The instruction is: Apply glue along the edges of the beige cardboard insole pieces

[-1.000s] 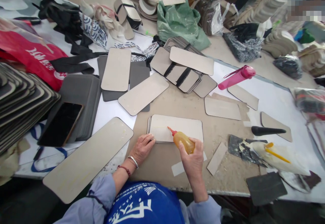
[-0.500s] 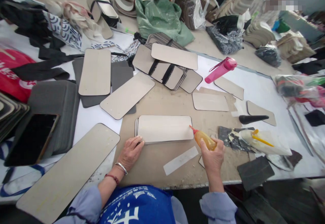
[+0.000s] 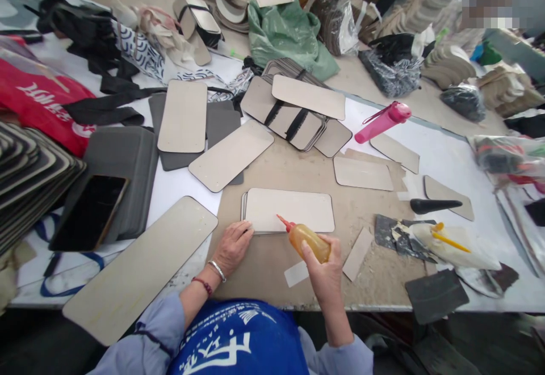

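From where I'm standing, right hand (image 3: 324, 267) is gripping bottle (image 3: 310, 243), fingers closed around it, nozzle (image 3: 285, 223) pointing over stack (image 3: 293, 207); left hand (image 3: 232, 247) is lying loosely extended, fingertips touching stack's near-left corner. Bottle is looking light, squeezable, best held mid-belly.

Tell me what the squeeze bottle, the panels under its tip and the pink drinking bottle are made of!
Squeeze bottle: probably smooth plastic; it looks amber and see-through.
Panels: perhaps stiff board or covered foam; matte beige, dark-edged.
Pink drinking bottle: likely hard plastic, fairly glossy, with a moulded-looking cap.
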Tool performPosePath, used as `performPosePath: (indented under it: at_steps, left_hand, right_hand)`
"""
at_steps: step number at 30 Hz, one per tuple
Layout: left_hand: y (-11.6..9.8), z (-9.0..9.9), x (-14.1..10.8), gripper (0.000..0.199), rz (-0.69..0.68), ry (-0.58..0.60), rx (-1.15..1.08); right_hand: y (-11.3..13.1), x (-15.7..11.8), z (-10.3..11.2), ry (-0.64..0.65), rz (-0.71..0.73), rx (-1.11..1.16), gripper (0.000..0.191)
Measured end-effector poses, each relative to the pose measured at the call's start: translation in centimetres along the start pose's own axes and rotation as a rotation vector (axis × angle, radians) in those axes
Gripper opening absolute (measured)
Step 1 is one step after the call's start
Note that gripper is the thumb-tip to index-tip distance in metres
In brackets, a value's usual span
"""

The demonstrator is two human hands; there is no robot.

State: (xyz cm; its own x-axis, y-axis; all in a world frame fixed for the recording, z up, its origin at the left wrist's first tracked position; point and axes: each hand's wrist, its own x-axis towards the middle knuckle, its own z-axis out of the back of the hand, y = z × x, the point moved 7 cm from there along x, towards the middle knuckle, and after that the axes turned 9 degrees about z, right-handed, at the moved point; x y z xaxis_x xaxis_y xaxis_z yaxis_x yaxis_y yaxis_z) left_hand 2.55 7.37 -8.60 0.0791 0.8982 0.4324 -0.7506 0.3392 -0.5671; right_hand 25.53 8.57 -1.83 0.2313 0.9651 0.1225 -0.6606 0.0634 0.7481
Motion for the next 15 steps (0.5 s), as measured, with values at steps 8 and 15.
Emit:
performPosePath:
  at_steps: [8,15]
  left_hand:
    - [0.3,0.0,-0.2,0.02,0.035,-0.011,0.053]
    - [0.3,-0.3,-0.2,0.023,-0.002,0.014,0.051]
  right_hand:
    - [2.3,-2.6,-1.9,0.084,0.18,-0.071,0.028]
    - [1.2,-1.7,0.0,0.001,0.171,-0.154,0.028]
